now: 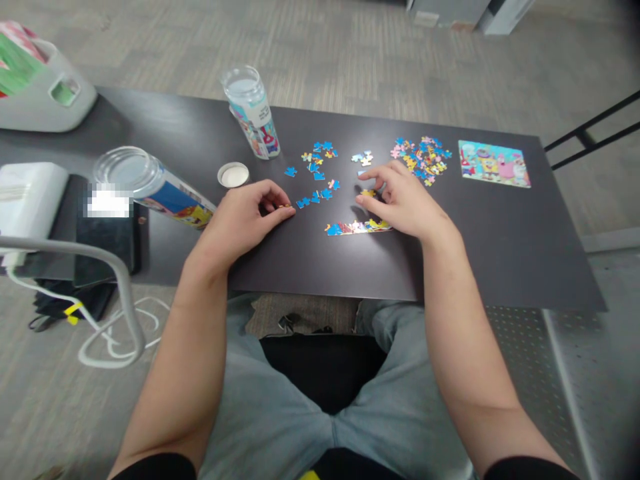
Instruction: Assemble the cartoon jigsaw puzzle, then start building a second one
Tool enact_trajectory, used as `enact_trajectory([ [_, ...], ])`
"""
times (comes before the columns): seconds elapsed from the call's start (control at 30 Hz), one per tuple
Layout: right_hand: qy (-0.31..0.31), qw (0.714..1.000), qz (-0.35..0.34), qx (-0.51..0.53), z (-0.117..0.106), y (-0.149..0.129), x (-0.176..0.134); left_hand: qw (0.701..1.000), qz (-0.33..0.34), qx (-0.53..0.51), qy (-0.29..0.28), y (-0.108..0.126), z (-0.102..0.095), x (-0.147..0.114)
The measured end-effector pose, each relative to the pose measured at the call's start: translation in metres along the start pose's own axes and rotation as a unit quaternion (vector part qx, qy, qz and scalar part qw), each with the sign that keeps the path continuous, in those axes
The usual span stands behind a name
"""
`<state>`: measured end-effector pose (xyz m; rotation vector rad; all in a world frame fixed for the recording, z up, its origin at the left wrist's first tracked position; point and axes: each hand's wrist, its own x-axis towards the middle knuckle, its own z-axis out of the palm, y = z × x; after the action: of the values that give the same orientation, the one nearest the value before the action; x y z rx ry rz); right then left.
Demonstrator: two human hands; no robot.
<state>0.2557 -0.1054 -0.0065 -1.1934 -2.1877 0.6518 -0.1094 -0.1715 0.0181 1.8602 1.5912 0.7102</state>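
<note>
My left hand [255, 210] rests on the dark table, thumb and fingertips pinched on a small puzzle piece [285, 206], of which only an orange edge shows. Just right of it lie several blue puzzle pieces [315, 197]. My right hand [395, 197] hovers with thumb and forefinger apart, near a yellow puzzle piece [369, 193]; nothing shows between its fingertips. Below that hand is a joined strip of puzzle pieces [350, 228], its right end partly hidden. Further off are a loose heap of puzzle pieces [425, 159] and a cartoon picture card [494, 163].
A clear-topped tube [255, 120] stands at the back, with a white lid [233, 175] in front. Another tube [165, 190] is left of my left hand. Further left are a white box [33, 200], a black device [103, 243] and a pale bin [45, 100]. White cables hang there.
</note>
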Motion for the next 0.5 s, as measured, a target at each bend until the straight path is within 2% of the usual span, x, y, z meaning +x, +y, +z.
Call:
enact_trajectory([
  [0.23, 0.073, 0.994, 0.071, -0.031, 0.001, 0.016, -0.002, 0.997, 0.007, -0.066, -0.041, 0.006, 0.001, -0.002],
  [0.37, 0.072, 0.995, 0.062, -0.033, 0.001, 0.021, -0.003, 0.996, 0.031, -0.062, -0.057, 0.004, 0.006, -0.002],
  [0.5, 0.068, 0.994, 0.071, -0.042, -0.003, 0.025, -0.001, 0.996, 0.061, -0.049, -0.037, -0.003, 0.011, -0.002],
])
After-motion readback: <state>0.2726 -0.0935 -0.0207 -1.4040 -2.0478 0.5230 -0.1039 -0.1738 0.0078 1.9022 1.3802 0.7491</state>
